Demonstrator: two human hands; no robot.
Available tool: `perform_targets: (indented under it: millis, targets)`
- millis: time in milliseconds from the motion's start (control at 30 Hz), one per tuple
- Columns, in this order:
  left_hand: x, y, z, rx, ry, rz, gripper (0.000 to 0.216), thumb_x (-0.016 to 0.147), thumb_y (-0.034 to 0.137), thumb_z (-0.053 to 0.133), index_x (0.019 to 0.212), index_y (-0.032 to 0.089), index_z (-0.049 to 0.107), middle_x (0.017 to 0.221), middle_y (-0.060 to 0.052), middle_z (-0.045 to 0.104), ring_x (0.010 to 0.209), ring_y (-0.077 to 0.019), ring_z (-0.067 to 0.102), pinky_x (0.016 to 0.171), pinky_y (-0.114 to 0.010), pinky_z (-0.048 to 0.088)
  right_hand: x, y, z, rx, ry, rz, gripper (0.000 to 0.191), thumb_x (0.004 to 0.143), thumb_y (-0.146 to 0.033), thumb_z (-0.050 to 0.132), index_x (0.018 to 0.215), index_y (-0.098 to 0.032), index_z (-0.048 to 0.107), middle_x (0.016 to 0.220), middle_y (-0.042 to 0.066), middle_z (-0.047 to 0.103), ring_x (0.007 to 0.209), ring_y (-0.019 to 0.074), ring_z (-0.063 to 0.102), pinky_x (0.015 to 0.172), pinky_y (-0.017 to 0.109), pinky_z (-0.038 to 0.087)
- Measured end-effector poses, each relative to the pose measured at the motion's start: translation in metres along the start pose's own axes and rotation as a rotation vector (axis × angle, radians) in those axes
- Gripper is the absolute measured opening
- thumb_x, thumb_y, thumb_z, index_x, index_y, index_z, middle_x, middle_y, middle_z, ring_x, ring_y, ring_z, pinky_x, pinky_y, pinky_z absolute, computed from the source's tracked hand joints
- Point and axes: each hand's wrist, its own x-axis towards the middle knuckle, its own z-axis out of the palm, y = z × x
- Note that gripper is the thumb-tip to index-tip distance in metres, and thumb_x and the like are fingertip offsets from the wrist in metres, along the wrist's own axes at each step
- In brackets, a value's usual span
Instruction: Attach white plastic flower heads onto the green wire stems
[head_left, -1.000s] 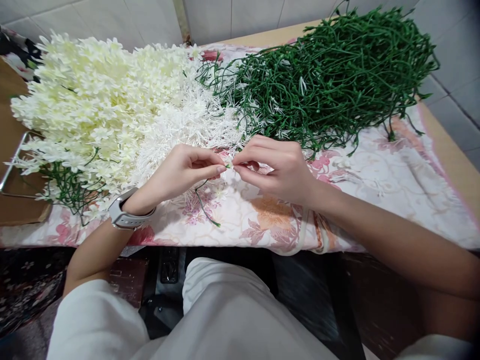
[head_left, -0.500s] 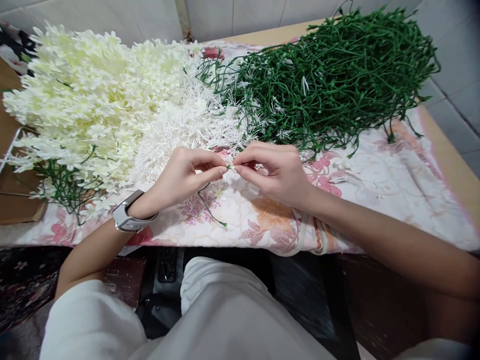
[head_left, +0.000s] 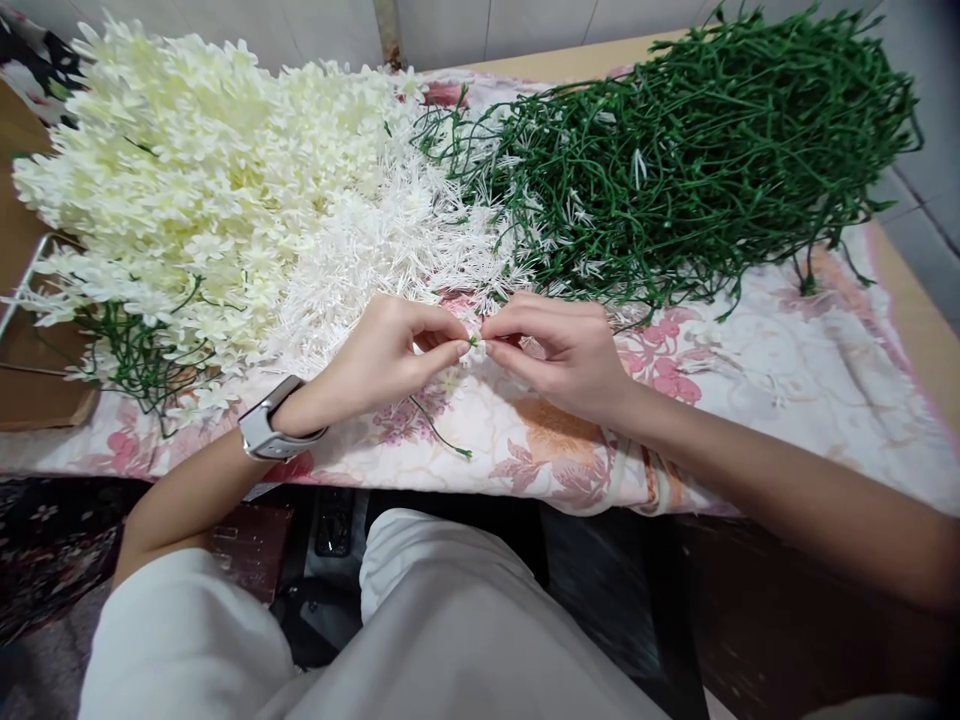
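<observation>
While both hands meet at frame centre, the scene reads so:
Left hand point(head_left: 382, 355): grip pinched together on a green stem point(head_left: 439, 432), which trails down over the cloth point(head_left: 750, 370) toward lower centre.
Right hand point(head_left: 566, 345): grip pinched on the stem's tip point(head_left: 473, 342), fingertips touching the left hand's; whether it also holds a small white piece, I cannot tell.
Wrist: grey watch point(head_left: 262, 432) on the left.
Surface: cream flowers point(head_left: 187, 180) upper left, white sprigs point(head_left: 390, 240) centre, green stems point(head_left: 690, 150) upper right.

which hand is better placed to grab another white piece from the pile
Probably the right hand: it pinches only a tiny part, while the left hand holds the green stem.
</observation>
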Motion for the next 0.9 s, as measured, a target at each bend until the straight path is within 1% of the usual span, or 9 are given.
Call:
perform_targets:
  millis: [267, 367, 467, 567, 600, 633, 733, 800, 900]
  targets:
    - [-0.001, 0.001, 0.003, -0.004, -0.008, 0.037, 0.013, 0.082, 0.016, 0.062, 0.075, 0.013, 0.072, 0.067, -0.001, 0.07, 0.06, -0.0106, 0.06, 0.059, -0.022, 0.044, 0.0, -0.007, -0.001, 0.0, -0.037, 0.012, 0.013, 0.085, -0.011, 0.059, 0.08, -0.019, 0.067, 0.068, 0.001, 0.061, 0.062, 0.0122, 0.055, 0.06, 0.028, 0.045]
    - [0.002, 0.0, 0.002, -0.04, 0.023, -0.008, 0.014, 0.084, 0.02, 0.061, 0.081, 0.014, 0.074, 0.071, -0.002, 0.071, 0.062, -0.0111, 0.061, 0.059, -0.022, 0.044, 0.003, -0.004, -0.002, 0.05, -0.024, 0.134, 0.008, 0.085, -0.015, 0.061, 0.08, -0.019, 0.067, 0.074, 0.001, 0.066, 0.066, 0.012, 0.058, 0.06, 0.027, 0.047]
    - [0.005, -0.002, -0.008, -0.006, 0.115, -0.11, 0.018, 0.084, 0.027, 0.063, 0.081, 0.015, 0.075, 0.068, -0.002, 0.069, 0.059, -0.0111, 0.058, 0.057, -0.024, 0.043, 0.01, 0.006, -0.009, 0.094, 0.113, 0.257, 0.005, 0.084, -0.02, 0.066, 0.089, -0.019, 0.066, 0.085, 0.004, 0.068, 0.074, 0.0135, 0.061, 0.061, 0.026, 0.049]
    - [0.006, -0.006, -0.023, 0.116, 0.164, -0.164, 0.016, 0.082, 0.028, 0.065, 0.079, 0.015, 0.075, 0.065, -0.001, 0.068, 0.06, -0.0123, 0.058, 0.06, -0.025, 0.042, 0.015, 0.014, -0.017, 0.016, 0.285, 0.25, 0.002, 0.086, -0.02, 0.064, 0.088, -0.018, 0.064, 0.083, 0.005, 0.066, 0.073, 0.013, 0.059, 0.06, 0.026, 0.046]
    - [0.006, -0.007, -0.027, 0.156, 0.158, -0.167, 0.015, 0.082, 0.027, 0.065, 0.08, 0.016, 0.075, 0.067, -0.002, 0.069, 0.062, -0.0132, 0.06, 0.062, -0.026, 0.043, 0.015, 0.014, -0.019, -0.016, 0.262, 0.219, 0.002, 0.087, -0.018, 0.062, 0.085, -0.018, 0.064, 0.08, 0.004, 0.065, 0.07, 0.0122, 0.058, 0.059, 0.026, 0.045]
    - [0.006, -0.008, -0.031, 0.193, 0.143, -0.166, 0.014, 0.081, 0.026, 0.066, 0.082, 0.016, 0.075, 0.069, -0.002, 0.07, 0.064, -0.0143, 0.061, 0.064, -0.026, 0.043, 0.015, 0.013, -0.018, -0.054, 0.176, 0.156, 0.004, 0.087, -0.018, 0.061, 0.084, -0.018, 0.063, 0.078, 0.003, 0.064, 0.069, 0.0119, 0.057, 0.059, 0.026, 0.045]
    - [0.005, -0.011, -0.035, 0.284, 0.106, -0.15, 0.012, 0.078, 0.024, 0.067, 0.085, 0.018, 0.075, 0.067, -0.002, 0.069, 0.066, -0.0157, 0.063, 0.068, -0.027, 0.043, 0.008, 0.003, -0.009, -0.249, -0.272, -0.177, 0.009, 0.088, -0.022, 0.058, 0.083, -0.016, 0.063, 0.075, 0.004, 0.062, 0.07, 0.0151, 0.055, 0.062, 0.03, 0.044]
    - [0.004, -0.012, -0.033, 0.312, 0.051, -0.137, 0.012, 0.078, 0.022, 0.066, 0.085, 0.018, 0.074, 0.063, 0.0, 0.067, 0.062, -0.0151, 0.062, 0.068, -0.026, 0.042, 0.001, -0.005, -0.001, -0.424, -0.456, -0.312, 0.016, 0.092, -0.023, 0.053, 0.083, -0.015, 0.064, 0.077, 0.007, 0.061, 0.071, 0.0169, 0.051, 0.062, 0.031, 0.041]
    - [0.002, -0.011, -0.027, 0.323, -0.065, -0.106, 0.01, 0.079, 0.021, 0.065, 0.084, 0.019, 0.073, 0.06, 0.001, 0.067, 0.059, -0.0144, 0.062, 0.066, -0.025, 0.042, -0.005, -0.011, 0.006, -0.52, -0.497, -0.358, 0.021, 0.094, -0.015, 0.047, 0.08, -0.015, 0.063, 0.075, 0.007, 0.06, 0.071, 0.0168, 0.049, 0.062, 0.03, 0.038]
